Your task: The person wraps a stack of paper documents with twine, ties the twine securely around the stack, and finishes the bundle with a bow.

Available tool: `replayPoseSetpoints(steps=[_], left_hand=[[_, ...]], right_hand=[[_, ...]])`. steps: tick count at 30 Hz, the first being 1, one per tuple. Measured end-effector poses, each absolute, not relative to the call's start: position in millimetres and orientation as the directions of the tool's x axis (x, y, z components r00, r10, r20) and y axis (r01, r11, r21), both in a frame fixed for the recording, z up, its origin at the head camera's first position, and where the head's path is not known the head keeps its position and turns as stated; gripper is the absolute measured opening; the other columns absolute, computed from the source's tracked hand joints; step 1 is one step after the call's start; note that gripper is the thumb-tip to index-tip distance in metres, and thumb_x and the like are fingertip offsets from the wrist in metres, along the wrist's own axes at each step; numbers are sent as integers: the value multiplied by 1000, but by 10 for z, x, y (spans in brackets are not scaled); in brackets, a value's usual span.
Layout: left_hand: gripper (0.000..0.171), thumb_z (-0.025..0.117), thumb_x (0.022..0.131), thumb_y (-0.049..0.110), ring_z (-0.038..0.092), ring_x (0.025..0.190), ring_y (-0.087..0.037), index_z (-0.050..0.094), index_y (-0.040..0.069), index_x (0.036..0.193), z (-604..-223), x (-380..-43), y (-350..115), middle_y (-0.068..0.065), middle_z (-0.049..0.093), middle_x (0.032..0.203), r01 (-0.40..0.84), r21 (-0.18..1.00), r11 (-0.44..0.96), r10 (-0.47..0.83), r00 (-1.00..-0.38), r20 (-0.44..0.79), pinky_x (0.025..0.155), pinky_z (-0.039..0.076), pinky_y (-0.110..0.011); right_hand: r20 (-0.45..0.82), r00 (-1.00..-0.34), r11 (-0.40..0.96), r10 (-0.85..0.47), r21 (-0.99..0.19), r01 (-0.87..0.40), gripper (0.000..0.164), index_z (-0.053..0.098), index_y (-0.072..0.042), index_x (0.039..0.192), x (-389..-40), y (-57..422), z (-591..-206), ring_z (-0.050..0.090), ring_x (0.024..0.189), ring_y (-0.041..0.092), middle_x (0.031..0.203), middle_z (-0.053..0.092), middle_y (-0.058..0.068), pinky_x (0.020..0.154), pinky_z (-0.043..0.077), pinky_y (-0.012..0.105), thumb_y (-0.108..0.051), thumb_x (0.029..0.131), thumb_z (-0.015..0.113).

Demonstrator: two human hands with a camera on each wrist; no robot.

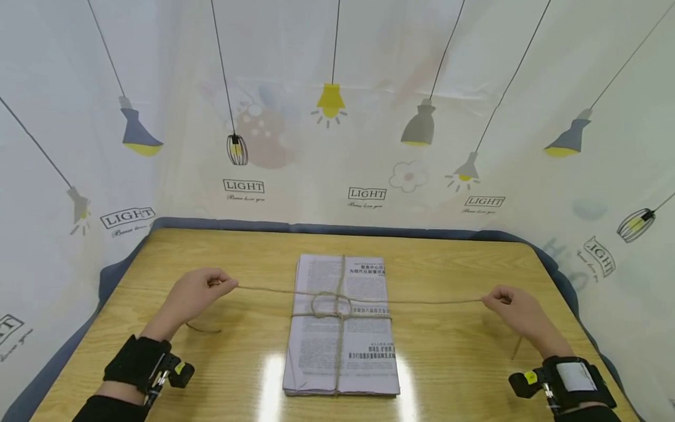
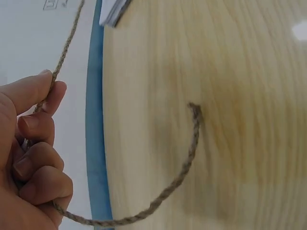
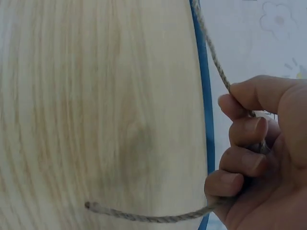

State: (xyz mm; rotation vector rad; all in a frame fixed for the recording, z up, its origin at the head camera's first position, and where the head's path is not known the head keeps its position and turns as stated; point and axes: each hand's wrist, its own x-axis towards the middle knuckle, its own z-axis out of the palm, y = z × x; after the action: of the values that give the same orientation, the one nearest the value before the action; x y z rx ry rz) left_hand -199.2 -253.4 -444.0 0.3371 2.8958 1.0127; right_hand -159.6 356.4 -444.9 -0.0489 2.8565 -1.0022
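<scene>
A stack of folded newspapers [image 1: 321, 351] lies on the table, with twine [image 1: 422, 302] crossed over it lengthwise and across. Two loops of the twine stand at the crossing on top of the stack. To the left, my left hand [image 1: 197, 296] pinches one end of the twine between thumb and forefinger, other fingers curled round it. A short tail of twine [image 2: 163, 196] hangs from the left palm. My right hand [image 1: 514, 308] holds the other end the same way at the right, its tail [image 3: 153, 219] sticking out below. Between the hands the twine runs nearly straight.
The wooden table [image 1: 448, 363] has a dark blue border [image 1: 379, 232] along its far and side edges. A pale curtain [image 1: 295, 70] printed with lamps rises behind and on both sides. Each wrist wears a black strap with a small camera [image 1: 181, 374].
</scene>
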Motion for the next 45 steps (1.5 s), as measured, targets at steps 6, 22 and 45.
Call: replayPoseSetpoints(steps=[6, 22, 45], left_hand=[[34, 56, 96, 40, 48, 68, -18, 69, 10, 103, -4489, -1895, -2774, -6, 65, 94, 164, 609, 776, 191, -981, 21, 63, 37, -35], [22, 58, 96, 26, 59, 91, -21, 66, 9, 107, -4723, -1949, -2357, -6, 66, 100, 276, 606, 746, 315, -948, 44, 79, 49, -44], [6, 68, 89, 25, 50, 70, -7, 66, 23, 83, -4850, -1975, -1102, 11, 55, 78, 452, 542, 709, 459, -879, 131, 65, 44, -28]], right_hand=[[-83, -996, 833, 7, -550, 52, 35, 58, -1, 99, -1573, 3741, -4567, 43, 65, 21, 86, 55, 12, 60, 35, 36, -34, 101, 46], [-51, -999, 942, -7, -336, 11, 48, 63, -4, 112, -1805, 3217, -4690, 59, 86, 35, 102, 66, 18, 71, 43, 55, -47, 98, 44], [167, -888, 721, -428, -529, -448, 7, 68, -20, 86, -1877, 1387, -4858, 51, 76, 6, 84, 59, -11, 70, 46, 30, -26, 86, 72]])
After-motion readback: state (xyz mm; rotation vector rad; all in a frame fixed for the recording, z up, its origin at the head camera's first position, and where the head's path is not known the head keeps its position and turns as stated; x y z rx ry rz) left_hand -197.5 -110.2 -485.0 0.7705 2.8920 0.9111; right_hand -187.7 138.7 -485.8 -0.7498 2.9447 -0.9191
